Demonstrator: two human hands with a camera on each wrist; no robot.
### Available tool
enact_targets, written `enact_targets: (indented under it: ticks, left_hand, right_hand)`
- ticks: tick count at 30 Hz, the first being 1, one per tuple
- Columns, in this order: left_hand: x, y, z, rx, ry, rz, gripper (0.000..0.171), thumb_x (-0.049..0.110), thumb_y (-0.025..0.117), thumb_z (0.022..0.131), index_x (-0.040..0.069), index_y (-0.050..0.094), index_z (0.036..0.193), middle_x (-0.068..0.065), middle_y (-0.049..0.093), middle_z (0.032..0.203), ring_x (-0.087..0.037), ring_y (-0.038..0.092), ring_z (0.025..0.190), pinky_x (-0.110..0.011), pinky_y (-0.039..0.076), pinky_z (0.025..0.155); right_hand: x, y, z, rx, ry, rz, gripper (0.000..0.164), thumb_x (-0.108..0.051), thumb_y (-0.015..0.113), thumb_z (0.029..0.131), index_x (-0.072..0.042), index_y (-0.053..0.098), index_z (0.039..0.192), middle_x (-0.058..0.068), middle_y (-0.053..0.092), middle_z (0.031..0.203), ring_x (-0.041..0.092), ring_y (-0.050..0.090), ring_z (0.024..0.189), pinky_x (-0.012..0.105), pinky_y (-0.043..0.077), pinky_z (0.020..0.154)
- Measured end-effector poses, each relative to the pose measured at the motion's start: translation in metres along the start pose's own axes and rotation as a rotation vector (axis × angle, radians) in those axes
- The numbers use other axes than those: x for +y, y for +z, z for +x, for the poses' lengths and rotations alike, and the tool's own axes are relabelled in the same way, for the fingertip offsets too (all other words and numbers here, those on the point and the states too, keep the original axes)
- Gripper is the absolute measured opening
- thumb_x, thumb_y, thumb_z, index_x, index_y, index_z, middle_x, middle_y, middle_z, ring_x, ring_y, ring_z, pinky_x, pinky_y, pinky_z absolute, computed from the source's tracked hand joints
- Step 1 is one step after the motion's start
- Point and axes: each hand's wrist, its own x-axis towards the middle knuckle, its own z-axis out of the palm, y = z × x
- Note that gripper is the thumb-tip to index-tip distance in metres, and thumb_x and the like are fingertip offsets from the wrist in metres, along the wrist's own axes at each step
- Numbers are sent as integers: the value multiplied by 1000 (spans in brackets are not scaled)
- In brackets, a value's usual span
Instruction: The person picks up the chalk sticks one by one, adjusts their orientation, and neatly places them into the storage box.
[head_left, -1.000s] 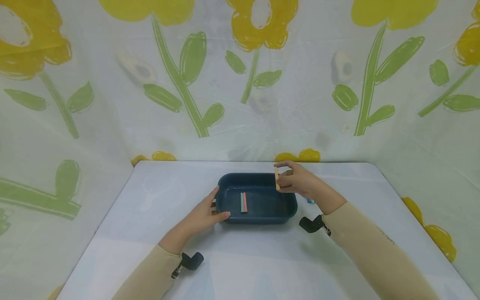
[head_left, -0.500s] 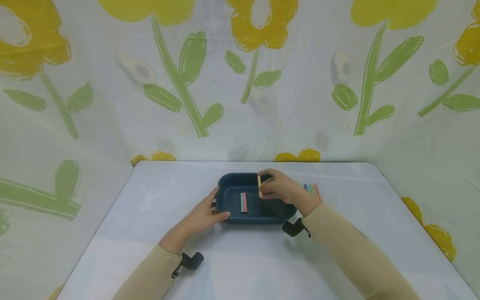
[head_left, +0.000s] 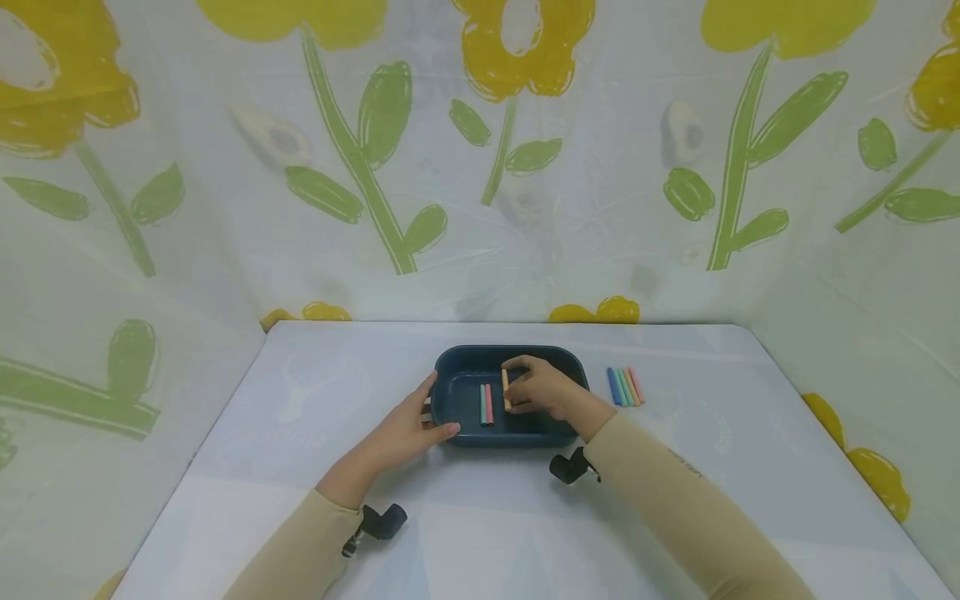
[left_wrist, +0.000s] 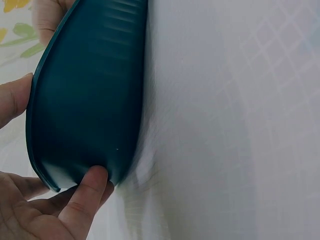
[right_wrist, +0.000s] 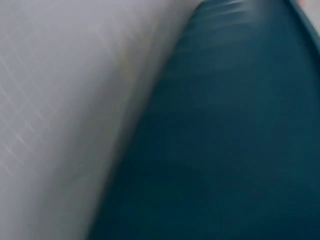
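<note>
Pinching a thin, straight, chalk-like orange stick (head_left: 506,380), the right hand (head_left: 543,393) is holding it near the middle of the dark blue-green rectangular tray (head_left: 517,442), a smooth, round-cornered vessel probably made of plastic. The stick is running roughly parallel to the tray's short sides; whether it is touching the tray's floor I cannot tell. Left of the tray's middle, a slim pale-green stick (head_left: 483,405) and a slim pink stick (head_left: 491,405) are resting side by side, the pink one nearer the held stick. At the tray's left end, the left hand (head_left: 405,433) is gripping the wall, its thumb resting at the near corner and its fingers curled round the end. Beyond the tray's right end, a row of slim coloured sticks (head_left: 622,387), blue nearest the tray and pink farthest, is lying on the pale, smooth-topped table (head_left: 480,533). Behind the tray, a white sheet printed with yellow flowers (head_left: 592,192) is hanging.

The step in hand appears to be setting the orange stick beside the pair. The next move seems to be calling for a gentle settling of it alongside the pink one, then a loosening of the pinch without nudging the neighbours, while the left hand is holding the tray steady.
</note>
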Motion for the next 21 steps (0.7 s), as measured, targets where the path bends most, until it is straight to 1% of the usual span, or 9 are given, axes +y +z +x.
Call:
enact_targets:
  ticks: [8, 14, 21]
  left_hand:
    - [1, 0, 1, 7, 6, 13, 103, 46, 75, 88, 14, 10, 162, -18, 26, 162, -36, 49, 135, -49, 47, 105]
    - [-1, 1, 1, 11, 4, 19, 104, 47, 75, 88, 13, 11, 162, -18, 26, 162, -37, 49, 135, -49, 46, 105]
    - [-2, 1, 1, 3, 13, 9, 103, 46, 75, 88, 13, 11, 162, -19, 27, 162, -37, 50, 134, -50, 47, 105]
  right_hand:
    - [8, 9, 6, 22, 6, -67, 60, 5, 68, 86, -4, 50, 142, 18, 65, 105, 24, 67, 84, 36, 62, 75]
    - [13, 16, 8, 22, -4, -78, 58, 7, 67, 88, -2, 49, 142, 18, 66, 102, 24, 67, 82, 35, 62, 71]
    - [18, 19, 12, 44, 20, -106, 57, 7, 67, 88, -2, 50, 141, 17, 66, 101, 23, 68, 80, 34, 62, 69]
